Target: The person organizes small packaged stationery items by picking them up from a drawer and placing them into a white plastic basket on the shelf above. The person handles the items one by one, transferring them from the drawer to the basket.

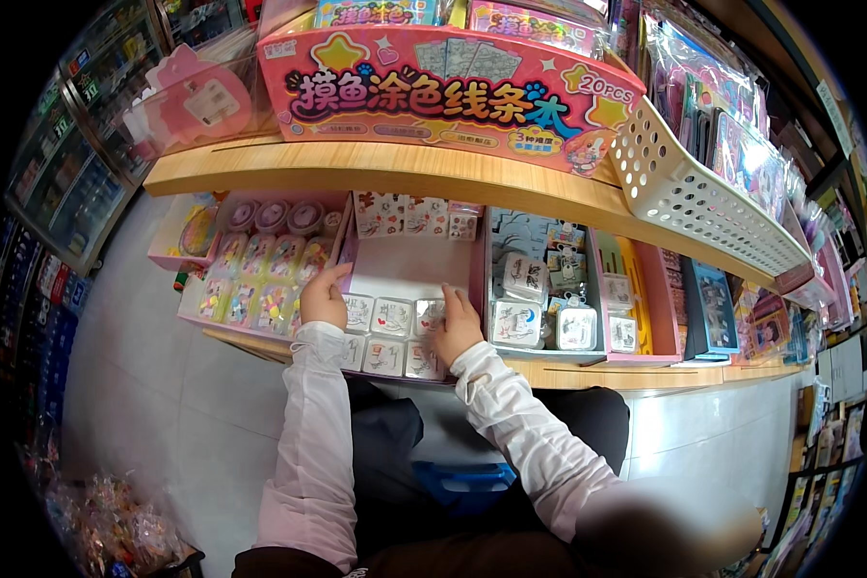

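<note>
Before me on the lower wooden shelf is a display box (412, 267) with a pale bare floor at its middle. Small square clear cases (391, 318) with line drawings on their lids stand in two rows at its near end. My left hand (325, 296) is at the box's left wall, fingers pointing inward beside the cases. On the right side, my right hand (459, 325) touches the rightmost cases and partly covers them. Neither hand visibly lifts anything. Printed sheets or packets (404, 214) fill the far end of the box, under the upper shelf.
The upper wooden shelf (376, 170) overhangs the boxes and bears a pink carton (441, 101) and a white perforated basket (701, 195). Boxes of colourful packs (260, 282) and clear cases (516, 321) flank mine. A blue plastic stool (469, 480) is below me.
</note>
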A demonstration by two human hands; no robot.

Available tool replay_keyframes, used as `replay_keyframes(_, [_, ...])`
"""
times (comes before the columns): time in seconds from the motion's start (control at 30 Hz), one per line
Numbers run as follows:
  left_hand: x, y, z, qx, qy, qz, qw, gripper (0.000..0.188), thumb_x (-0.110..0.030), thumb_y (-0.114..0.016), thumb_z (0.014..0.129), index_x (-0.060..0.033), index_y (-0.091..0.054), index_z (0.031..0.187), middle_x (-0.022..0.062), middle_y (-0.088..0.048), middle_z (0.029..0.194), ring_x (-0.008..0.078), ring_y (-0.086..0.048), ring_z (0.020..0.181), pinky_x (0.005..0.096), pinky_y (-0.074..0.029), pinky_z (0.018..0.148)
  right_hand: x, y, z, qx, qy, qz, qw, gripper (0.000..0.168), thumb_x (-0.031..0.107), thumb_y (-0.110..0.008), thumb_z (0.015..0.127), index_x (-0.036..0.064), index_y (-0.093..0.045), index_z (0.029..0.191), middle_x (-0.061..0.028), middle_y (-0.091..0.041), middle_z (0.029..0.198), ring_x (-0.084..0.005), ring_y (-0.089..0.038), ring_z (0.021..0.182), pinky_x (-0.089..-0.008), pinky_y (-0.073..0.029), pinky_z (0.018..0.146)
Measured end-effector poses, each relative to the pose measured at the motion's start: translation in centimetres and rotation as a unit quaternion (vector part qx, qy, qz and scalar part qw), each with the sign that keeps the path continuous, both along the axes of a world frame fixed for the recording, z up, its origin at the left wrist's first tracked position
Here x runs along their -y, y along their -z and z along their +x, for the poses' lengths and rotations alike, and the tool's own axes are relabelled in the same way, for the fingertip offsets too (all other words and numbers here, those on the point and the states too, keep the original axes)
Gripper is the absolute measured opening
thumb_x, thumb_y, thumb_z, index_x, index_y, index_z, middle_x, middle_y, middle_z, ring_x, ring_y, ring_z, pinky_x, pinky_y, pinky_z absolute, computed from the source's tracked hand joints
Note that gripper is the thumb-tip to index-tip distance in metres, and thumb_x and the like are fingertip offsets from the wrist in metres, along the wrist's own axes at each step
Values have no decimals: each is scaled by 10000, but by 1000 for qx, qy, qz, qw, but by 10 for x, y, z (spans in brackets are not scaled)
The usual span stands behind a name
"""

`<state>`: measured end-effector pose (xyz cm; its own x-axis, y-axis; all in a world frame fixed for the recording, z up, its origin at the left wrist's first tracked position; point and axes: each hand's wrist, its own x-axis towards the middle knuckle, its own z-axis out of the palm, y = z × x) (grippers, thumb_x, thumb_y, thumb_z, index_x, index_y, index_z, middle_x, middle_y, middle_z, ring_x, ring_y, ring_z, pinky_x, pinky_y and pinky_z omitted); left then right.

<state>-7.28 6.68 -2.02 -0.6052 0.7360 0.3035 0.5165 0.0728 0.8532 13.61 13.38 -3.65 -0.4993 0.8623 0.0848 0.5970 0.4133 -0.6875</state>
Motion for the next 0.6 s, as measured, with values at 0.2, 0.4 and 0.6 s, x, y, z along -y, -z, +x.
replay_keyframes(0.2, [-6,4,11,-2,39,-33,999,342,99,-421,759,-35,-619,1003,156,-633,961,282,-605,919,325,-471,807,7,-21,9,-16,-13,-76,997,639,-14,-486,700,-51,-285,1306,-302,-451,1176,-420,-425,1123,-393,-354,975])
replay_keyframes(0.4, [-9,-8,34,-71,134,-110,982,319,60,-469,770,-67,-608,1028,140,-607,1023,308,-570,964,357,-440,870,18,-17,13,5,-4,-63,998,616,-11,-468,711,-47,-297,1301,-293,-490,1134,-408,-471,1067,-410,-392,926])
replay_keyframes(0.6, [-17,-16,68,-162,212,-257,929,361,-149,-578,778,-160,-558,1138,51,-546,1155,228,-479,1114,543,-205,1011,27,-12,14,-7,-15,-43,999,633,10,-515,699,-73,-297,1288,-297,-492,1124,-418,-477,1051,-412,-400,912])
